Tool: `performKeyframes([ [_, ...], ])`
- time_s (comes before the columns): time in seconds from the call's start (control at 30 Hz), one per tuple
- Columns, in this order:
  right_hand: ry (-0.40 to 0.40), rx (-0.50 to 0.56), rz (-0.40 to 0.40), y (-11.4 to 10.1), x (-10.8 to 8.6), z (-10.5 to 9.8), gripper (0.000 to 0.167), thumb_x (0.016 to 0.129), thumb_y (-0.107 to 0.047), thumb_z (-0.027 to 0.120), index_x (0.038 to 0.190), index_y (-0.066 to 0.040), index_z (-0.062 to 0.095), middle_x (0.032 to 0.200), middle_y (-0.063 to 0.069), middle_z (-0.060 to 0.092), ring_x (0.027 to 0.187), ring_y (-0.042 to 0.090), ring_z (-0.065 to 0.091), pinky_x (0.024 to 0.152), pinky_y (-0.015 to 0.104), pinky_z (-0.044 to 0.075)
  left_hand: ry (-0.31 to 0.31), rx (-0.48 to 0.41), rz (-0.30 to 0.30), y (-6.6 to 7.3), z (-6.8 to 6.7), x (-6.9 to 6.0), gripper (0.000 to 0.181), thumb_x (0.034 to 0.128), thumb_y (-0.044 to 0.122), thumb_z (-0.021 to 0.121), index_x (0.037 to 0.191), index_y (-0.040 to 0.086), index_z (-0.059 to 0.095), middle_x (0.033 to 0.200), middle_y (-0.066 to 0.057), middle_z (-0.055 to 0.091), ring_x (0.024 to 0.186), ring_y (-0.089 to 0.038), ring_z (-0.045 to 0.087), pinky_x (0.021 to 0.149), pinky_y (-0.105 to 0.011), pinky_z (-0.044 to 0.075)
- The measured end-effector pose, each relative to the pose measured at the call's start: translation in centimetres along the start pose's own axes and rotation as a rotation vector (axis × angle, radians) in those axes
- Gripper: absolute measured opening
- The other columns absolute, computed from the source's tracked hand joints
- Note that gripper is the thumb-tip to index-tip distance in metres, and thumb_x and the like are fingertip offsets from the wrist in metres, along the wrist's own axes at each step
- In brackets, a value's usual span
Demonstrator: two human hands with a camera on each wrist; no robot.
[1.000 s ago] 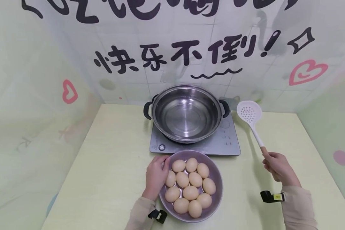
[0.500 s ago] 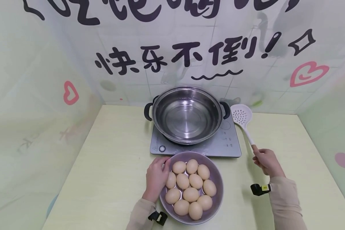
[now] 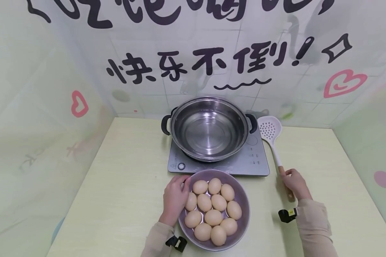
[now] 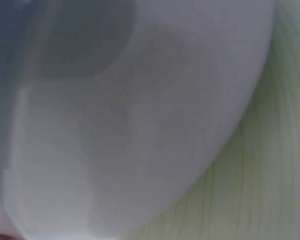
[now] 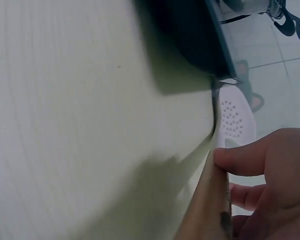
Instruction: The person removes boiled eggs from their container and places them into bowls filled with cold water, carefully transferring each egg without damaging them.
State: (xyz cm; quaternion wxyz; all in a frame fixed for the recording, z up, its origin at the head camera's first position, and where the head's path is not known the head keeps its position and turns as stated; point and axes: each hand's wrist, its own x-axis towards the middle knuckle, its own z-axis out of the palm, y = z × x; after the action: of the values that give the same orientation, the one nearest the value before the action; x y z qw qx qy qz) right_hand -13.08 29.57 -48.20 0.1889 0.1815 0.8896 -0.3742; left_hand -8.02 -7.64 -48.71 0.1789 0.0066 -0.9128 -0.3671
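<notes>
In the head view my left hand (image 3: 175, 196) grips the left rim of a grey-purple bowl (image 3: 244, 214), thumb at the inner edge. Several light-brown eggs (image 3: 213, 217) lie in the bowl. The bowl's outer wall (image 4: 180, 115) fills much of the left wrist view, and most of that hand is hidden there. My right hand (image 3: 296, 182) holds the wooden handle of a white slotted skimmer (image 3: 270, 129), its perforated head beside the cooker's back right corner. In the right wrist view the thumb presses the handle (image 5: 207, 200), with the other fingers on the opposite side.
A stainless steel pot (image 3: 209, 134) with black handles stands on a flat grey induction cooker (image 3: 244, 164) behind the bowl. The pale wooden-looking table (image 3: 122, 171) is bordered by printed wall sheets (image 3: 180, 32) at the back and sides.
My right hand has brought the skimmer left and down beside the cooker. Its grip has shifted, so the handle's lower end now shows. My left hand and the bowl stay in place.
</notes>
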Motion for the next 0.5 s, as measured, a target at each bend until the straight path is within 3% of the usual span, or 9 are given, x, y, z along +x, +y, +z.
performKeyframes([
  [0.27, 0.031, 0.011, 0.003, 0.4, 0.5, 1.0, 0.033, 0.087, -0.023, 0.045, 0.1, 0.007, 0.04, 0.074, 0.012, 0.049, 0.058, 0.016, 0.048, 0.052, 0.028, 0.041, 0.002, -0.006, 0.015, 0.0, 0.1, 0.4, 0.012, 0.0837, 0.015, 0.064, 0.09, 0.006, 0.071, 0.081, -0.005, 0.064, 0.076, -0.026, 0.064, 0.062, -0.041, 0.051],
  [0.37, 0.018, -0.001, 0.013, 0.3, 0.4, 1.0, 0.038, 0.088, -0.026, 0.046, 0.103, 0.009, 0.039, 0.077, 0.015, 0.05, 0.061, 0.019, 0.05, 0.054, 0.029, 0.042, 0.002, -0.007, 0.009, -0.1, 0.1, 0.4, 0.012, 0.0836, 0.015, 0.064, 0.089, 0.006, 0.071, 0.081, -0.005, 0.064, 0.076, -0.026, 0.064, 0.063, -0.041, 0.05],
  [0.5, 0.016, -0.062, -0.034, 0.4, -0.8, 0.7, 0.055, 0.091, -0.035, 0.042, 0.116, 0.013, 0.034, 0.095, 0.03, 0.052, 0.081, 0.034, 0.056, 0.066, 0.039, 0.045, -0.032, -0.083, -0.053, -0.7, 0.1, 0.4, 0.013, 0.0844, 0.015, 0.063, 0.089, 0.005, 0.07, 0.08, -0.005, 0.063, 0.07, -0.02, 0.061, 0.061, -0.033, 0.048],
])
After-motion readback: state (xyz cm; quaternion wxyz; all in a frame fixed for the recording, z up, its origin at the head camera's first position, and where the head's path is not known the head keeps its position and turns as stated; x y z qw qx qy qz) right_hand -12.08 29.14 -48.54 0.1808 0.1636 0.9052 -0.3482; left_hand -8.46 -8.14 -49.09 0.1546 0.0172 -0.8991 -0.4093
